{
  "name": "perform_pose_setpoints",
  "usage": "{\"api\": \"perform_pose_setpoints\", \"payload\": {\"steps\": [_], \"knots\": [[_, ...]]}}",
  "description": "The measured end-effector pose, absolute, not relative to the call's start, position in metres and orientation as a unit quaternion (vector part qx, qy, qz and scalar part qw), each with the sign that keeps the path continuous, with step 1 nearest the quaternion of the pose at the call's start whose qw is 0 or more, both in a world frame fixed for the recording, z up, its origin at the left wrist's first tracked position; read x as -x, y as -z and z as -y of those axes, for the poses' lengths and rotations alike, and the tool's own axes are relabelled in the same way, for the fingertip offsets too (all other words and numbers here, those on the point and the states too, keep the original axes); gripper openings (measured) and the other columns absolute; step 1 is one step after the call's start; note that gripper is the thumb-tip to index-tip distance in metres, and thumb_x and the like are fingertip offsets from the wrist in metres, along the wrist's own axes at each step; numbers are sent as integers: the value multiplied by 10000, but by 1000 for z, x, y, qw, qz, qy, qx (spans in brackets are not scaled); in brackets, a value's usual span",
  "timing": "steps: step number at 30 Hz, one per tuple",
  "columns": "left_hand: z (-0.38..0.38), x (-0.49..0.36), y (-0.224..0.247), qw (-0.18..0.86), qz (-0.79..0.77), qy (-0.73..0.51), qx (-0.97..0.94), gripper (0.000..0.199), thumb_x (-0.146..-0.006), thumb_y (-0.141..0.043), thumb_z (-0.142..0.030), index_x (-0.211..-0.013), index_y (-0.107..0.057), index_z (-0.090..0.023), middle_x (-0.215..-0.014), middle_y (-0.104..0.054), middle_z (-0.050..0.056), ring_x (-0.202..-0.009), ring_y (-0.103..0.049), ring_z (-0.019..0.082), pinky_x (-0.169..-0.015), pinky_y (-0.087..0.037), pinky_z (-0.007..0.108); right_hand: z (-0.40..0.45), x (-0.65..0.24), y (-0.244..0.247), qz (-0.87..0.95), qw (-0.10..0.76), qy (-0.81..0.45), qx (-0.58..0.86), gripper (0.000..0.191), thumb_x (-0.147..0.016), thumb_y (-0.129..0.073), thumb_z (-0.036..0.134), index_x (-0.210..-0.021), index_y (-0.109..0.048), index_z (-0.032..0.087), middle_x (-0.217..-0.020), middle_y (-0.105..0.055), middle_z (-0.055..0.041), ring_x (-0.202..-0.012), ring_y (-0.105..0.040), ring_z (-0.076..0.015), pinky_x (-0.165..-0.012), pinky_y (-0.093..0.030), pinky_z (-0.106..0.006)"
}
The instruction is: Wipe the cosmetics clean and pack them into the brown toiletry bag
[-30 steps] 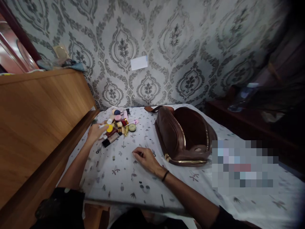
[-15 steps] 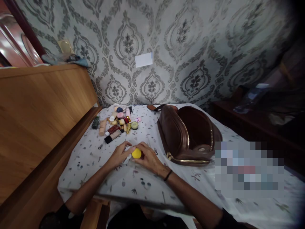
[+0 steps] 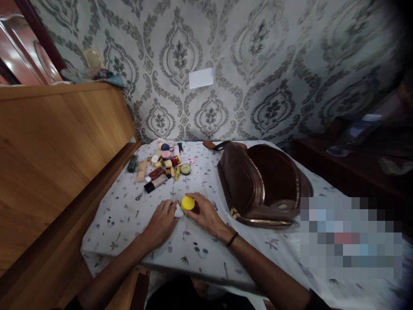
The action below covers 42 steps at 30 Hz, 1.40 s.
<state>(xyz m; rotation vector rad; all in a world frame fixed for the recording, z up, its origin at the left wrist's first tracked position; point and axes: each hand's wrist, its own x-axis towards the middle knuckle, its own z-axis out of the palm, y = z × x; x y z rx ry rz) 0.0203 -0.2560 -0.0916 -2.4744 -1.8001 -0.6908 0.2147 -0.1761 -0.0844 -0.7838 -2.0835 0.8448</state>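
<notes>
My right hand grips a small round jar with a yellow lid, its thumb and fingers at the jar's sides. Just left of it, my left hand is closed on a crumpled white tissue, most of which is hidden by the fingers. Both hands are low over the patterned white cloth. Beyond them lies a group of cosmetics, among them a tan tube, a black-capped tube and a round pale green pot.
An open brown leather bag with gold zips stands to the right of my hands. A wooden panel borders the left side. At far right are a clear bottle and a blurred-out patch. The patterned wall rises behind.
My left hand has drawn back a little from the yellow-lidded jar and its fingers have curled in over the tissue. The right hand keeps hold of the jar. The view has shifted slightly.
</notes>
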Motion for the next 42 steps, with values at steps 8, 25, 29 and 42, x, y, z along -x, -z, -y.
{"api": "perform_pose_setpoints", "payload": {"steps": [8,25,29,42], "knots": [[245,-10,67,-115,578,316,743,307,-940,-447,-234,-1226,-544,-176,-1137,-625,116,-1086,-587,259,-972,-480,409,176,-215,80,790,364,-369,327,306,-786,-682,271,-1077,-615,207,-999,-647,-44,-868,-599,-186,-764,-491,-307],[231,-28,74,-120,546,362,746,150,-960,-443,-264,-897,-565,-204,-919,-591,55,-870,-565,202,-795,-469,320,168,-227,75,772,337,-431,324,350,-769,-717,353,-1073,-653,189,-955,-659,-25,-779,-568,-147,-693,-466,-262],[229,-24,77,-126,554,344,747,177,-960,-443,-256,-840,-564,-207,-918,-592,56,-881,-576,205,-807,-480,325,164,-233,71,769,316,-452,323,427,-775,-696,334,-1176,-653,194,-967,-659,-21,-697,-532,-120,-659,-451,-254],[241,-43,77,-62,474,363,800,425,-984,-490,-326,-1388,-514,-198,-1238,-540,141,-1189,-540,256,-1028,-476,415,155,-236,84,711,323,-540,313,483,-705,-743,276,-1163,-625,179,-1037,-662,-39,-774,-642,-130,-721,-537,-262]]}}
